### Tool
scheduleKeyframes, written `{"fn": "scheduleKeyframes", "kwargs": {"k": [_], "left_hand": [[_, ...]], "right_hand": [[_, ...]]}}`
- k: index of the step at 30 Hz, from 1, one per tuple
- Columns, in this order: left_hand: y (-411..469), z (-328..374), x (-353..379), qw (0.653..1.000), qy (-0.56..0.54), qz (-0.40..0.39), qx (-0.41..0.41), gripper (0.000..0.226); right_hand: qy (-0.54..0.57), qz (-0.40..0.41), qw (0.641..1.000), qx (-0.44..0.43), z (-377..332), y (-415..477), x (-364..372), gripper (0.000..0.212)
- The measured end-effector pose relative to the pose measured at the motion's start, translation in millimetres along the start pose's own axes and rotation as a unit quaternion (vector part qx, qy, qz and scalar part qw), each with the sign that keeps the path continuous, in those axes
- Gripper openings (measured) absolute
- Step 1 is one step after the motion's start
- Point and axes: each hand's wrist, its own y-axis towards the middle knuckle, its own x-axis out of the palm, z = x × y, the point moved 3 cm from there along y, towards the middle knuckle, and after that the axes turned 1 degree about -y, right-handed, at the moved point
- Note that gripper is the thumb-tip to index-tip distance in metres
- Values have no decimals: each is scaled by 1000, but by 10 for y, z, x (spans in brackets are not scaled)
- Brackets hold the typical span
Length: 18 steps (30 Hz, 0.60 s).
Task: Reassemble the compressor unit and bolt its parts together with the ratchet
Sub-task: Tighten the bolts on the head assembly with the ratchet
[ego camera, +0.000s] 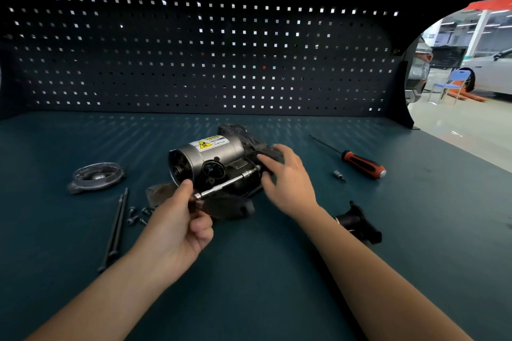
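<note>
Holding the ratchet by its near end with my left hand, thumb and curled fingers pinching the handle, chrome shaft angled up across the front of the compressor unit. That's lying on its side mid-bench, yellow warning label up. My right hand rests on its right end, fingers together and mostly straight, tips by the ratchet's far end. Round cover, two long bolts and small screws sit left; orange-handled screwdriver right.
</note>
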Motion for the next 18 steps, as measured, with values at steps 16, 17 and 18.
{"fn": "scheduleKeyframes", "kwargs": {"k": [16, 17, 18], "left_hand": [[21, 69, -355, 920, 361, -137, 71, 78], [-1, 114, -394, 859, 469, -144, 145, 87], [-36, 167, -386, 749, 597, -139, 251, 93]], "right_hand": [[-160, 152, 931, -290, -323, -105, -91, 36], [-161, 155, 931, -289, -319, -104, -90, 35], [-163, 158, 931, -287, -314, -103, -88, 35]]}}
